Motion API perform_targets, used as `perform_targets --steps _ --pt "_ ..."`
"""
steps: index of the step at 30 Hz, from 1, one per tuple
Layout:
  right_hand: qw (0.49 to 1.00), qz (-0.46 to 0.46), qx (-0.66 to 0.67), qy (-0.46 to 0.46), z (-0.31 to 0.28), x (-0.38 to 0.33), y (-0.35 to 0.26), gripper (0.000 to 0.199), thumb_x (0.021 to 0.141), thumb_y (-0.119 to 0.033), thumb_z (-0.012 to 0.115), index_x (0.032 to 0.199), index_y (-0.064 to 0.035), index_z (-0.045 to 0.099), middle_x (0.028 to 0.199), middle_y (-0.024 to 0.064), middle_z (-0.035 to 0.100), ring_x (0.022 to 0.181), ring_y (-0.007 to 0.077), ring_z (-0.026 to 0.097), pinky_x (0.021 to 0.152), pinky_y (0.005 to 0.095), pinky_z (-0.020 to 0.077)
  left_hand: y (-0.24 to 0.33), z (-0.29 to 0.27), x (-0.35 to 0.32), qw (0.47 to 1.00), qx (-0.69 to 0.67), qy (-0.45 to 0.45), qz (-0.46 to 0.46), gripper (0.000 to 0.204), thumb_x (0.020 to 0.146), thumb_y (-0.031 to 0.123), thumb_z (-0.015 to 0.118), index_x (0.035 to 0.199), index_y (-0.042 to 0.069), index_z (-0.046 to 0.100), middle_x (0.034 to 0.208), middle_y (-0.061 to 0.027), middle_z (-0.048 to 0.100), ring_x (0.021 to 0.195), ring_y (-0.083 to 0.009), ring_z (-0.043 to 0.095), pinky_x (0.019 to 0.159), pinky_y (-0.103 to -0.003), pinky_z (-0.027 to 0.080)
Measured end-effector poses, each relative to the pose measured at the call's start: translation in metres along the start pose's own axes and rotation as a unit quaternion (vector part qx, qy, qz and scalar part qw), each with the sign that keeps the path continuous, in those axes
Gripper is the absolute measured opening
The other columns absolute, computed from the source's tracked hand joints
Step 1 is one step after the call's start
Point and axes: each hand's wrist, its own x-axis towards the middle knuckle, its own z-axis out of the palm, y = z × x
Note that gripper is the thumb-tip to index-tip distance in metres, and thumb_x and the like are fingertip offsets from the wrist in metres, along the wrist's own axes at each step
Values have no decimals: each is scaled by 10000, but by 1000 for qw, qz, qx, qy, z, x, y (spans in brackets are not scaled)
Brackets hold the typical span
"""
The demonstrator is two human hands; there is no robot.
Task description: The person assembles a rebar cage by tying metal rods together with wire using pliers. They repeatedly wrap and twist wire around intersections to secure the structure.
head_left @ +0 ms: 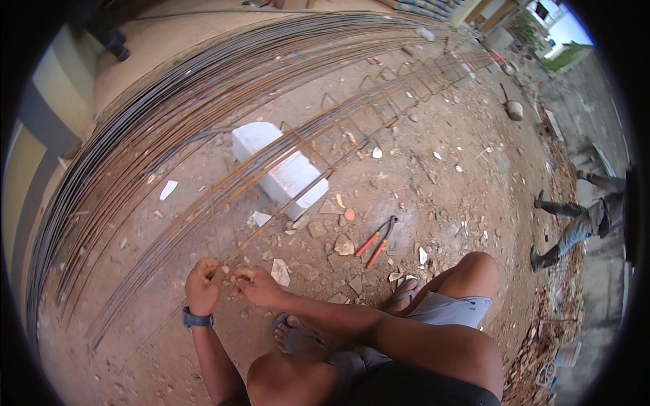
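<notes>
While the person squats on the bare dirt ground (440, 203), both hands meet at the near end of a long rebar cage (298, 152) that runs away toward the far right corner of the yard. The left hand (203, 281), with a dark watch at the wrist, is curled shut around one of the cage's thin bars; the right hand (256, 284) pinches closed on the same spot, its fingertips touching the left hand's. What lies between the fingers is too small to tell. A white block (281, 169) props the cage just beyond the hands. Red-handled cutters (376, 242) lie on the ground to the right, near the person's sandalled foot (403, 292). A bundle of loose steel rods (135, 135) curves along the left side.
</notes>
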Motion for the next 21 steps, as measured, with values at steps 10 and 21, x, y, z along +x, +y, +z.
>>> perform_targets --steps 10,21 --pt "960 -80 -267 39 -27 -18 -53 200 989 -222 620 1001 -36 694 796 125 701 730 225 655 669 379 505 14 -8 -11 1000 29 -2 12 195 880 177 743 971 26 662 808 -48 716 730 -90 656 679 -267 505" --pt "735 -126 -658 -105 -13 73 -158 164 842 -118 631 860 -5 748 884 220 726 871 367 721 745 457 558 8 1 2 998 -29 -48 -19 197 880 136 728 1017 5 675 883 -72 733 774 -111 684 694 -271 516"
